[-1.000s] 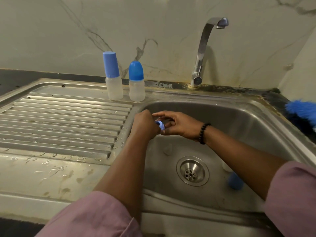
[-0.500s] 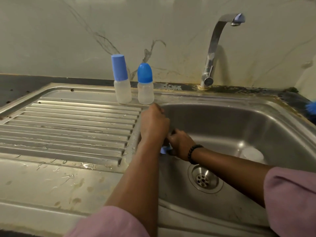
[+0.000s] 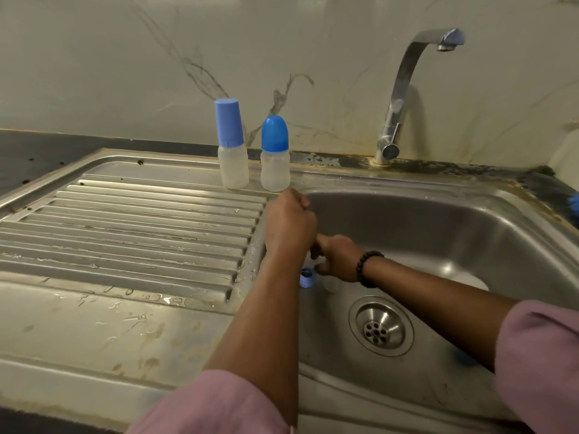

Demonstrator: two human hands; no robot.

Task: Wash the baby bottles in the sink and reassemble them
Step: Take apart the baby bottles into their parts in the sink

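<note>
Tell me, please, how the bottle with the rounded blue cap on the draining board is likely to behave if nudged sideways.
The bottle with the rounded blue cap looks empty and translucent, so it is probably light and would slide easily. It stands tall on a narrow base, so it may tip. The draining board shows water drops, so it is likely slippery.

Pale marble-look wall point(image 3: 125, 67) across the upper frame, crossed by thin dark veins, glossy with soft reflected light near the top. Dark table point(image 3: 37, 151) strip at the left middle, speckled and dull. Ribbed steel drainboard point(image 3: 125, 233) filling the left half, wet with scattered droplets and stained near the lower left. Curved chrome tap point(image 3: 404, 89) at the upper right, its base ringed by grimy, blackened sealant point(image 3: 454, 170) along the back edge
</note>
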